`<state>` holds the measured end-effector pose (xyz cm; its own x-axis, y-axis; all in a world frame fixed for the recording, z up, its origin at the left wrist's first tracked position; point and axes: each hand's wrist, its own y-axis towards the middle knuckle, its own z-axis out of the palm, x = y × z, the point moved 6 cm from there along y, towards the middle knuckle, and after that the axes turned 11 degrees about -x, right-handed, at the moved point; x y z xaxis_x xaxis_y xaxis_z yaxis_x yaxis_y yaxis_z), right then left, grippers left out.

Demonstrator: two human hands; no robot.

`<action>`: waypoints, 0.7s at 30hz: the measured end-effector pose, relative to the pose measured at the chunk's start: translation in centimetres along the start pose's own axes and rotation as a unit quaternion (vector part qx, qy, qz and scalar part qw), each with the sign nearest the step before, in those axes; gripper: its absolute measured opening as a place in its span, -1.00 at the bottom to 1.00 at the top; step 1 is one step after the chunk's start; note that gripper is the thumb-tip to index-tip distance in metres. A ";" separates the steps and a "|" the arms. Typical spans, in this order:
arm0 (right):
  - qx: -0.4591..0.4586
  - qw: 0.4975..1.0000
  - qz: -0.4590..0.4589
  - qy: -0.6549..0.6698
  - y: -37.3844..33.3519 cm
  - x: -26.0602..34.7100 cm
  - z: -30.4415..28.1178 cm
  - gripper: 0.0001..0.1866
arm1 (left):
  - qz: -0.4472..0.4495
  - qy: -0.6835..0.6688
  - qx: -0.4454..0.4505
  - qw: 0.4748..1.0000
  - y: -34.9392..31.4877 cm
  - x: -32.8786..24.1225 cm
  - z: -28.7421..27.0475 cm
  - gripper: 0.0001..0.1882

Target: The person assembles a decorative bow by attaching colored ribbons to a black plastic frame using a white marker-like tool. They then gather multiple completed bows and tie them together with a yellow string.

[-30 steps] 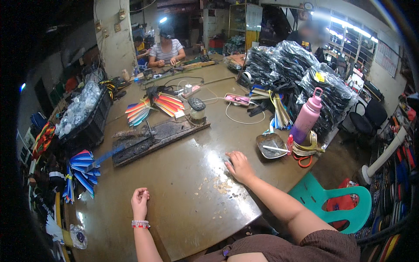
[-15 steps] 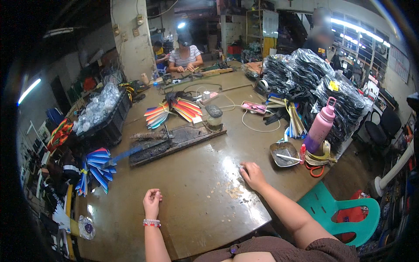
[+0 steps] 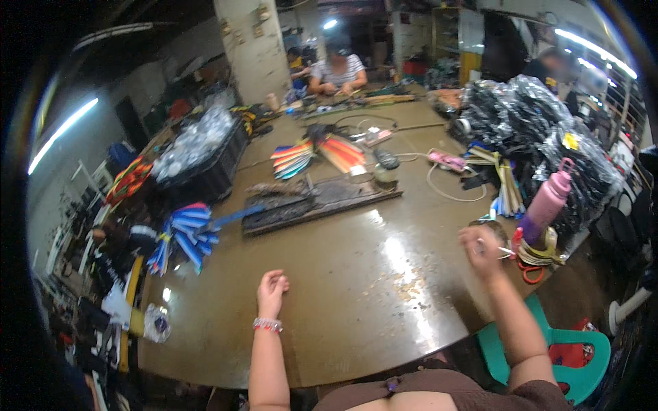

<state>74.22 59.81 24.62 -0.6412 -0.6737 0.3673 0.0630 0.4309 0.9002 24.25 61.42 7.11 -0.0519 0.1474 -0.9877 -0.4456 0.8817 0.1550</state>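
My left hand (image 3: 272, 293), with a beaded bracelet (image 3: 268, 325) at its wrist, is over the near part of the brown table (image 3: 329, 329). Its fingers curl loosely, the thumb sits apart, and no object shows in it. My right hand (image 3: 481, 252) is over a small dark bowl (image 3: 495, 231), covering much of it. A white stick (image 3: 507, 253) pokes out beside that hand. Motion smears those fingers, so whether they grip the stick is unclear. Small flat pale pieces (image 3: 409, 288) lie scattered on the table between my hands.
A blackened board (image 3: 329, 205) with a blue-handled blade lies across the middle. Bundles of coloured strips (image 3: 188, 233) sit at left and farther back. A pink-purple bottle (image 3: 548, 198) and plastic-wrapped black goods (image 3: 521, 116) stand at right. Across the table sits another person (image 3: 339, 72).
My right hand has moved right and away from me, from the table beside the pale pieces to the bowl. My view has swung left. The left hand stays over the table.
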 end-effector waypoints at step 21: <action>0.277 0.857 -0.434 -0.006 11.2 24.1 -7.4 -0.90 | 0.027 0.045 0.016 0.998 -0.1 -0.7 0.8 -0.81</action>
<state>65.07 43.96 45.30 -0.2706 -0.8799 -0.3906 -0.8129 -0.0085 0.5823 25.01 61.55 7.77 -0.1558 0.1552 -0.9755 -0.4108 0.8880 0.2068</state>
